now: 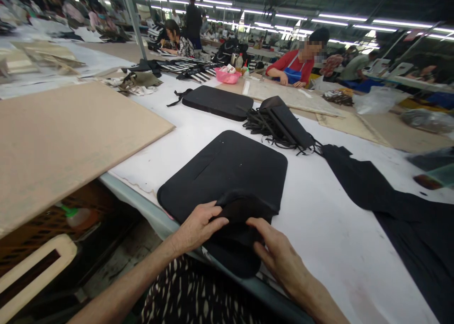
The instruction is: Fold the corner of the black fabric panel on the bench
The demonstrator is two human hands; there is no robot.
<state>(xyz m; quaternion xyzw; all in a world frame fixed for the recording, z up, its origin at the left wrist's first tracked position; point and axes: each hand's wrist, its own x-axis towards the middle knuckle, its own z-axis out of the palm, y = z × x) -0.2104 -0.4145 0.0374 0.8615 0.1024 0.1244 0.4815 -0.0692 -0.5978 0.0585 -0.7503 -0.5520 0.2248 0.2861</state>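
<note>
A black fabric panel (230, 165) with rounded corners lies flat on the white table top in front of me. Its near part is lifted into a fold and hangs a little over the table edge. My left hand (200, 227) pinches the lifted fabric between thumb and fingers on the left. On the right of the same fold, my right hand (275, 243) grips the fabric with bent fingers. Between the hands the cloth bulges up, and a dark hollow shows beneath it. What lies inside the fold is hidden.
Beyond the panel sit a stack of black panels (216, 101) and a bundle of black strips (283, 123). Long black cloth (400, 201) spreads at right. A tan board (71, 139) covers the left. Across the table, a person in red (292, 66) works near a pink basket (227, 76).
</note>
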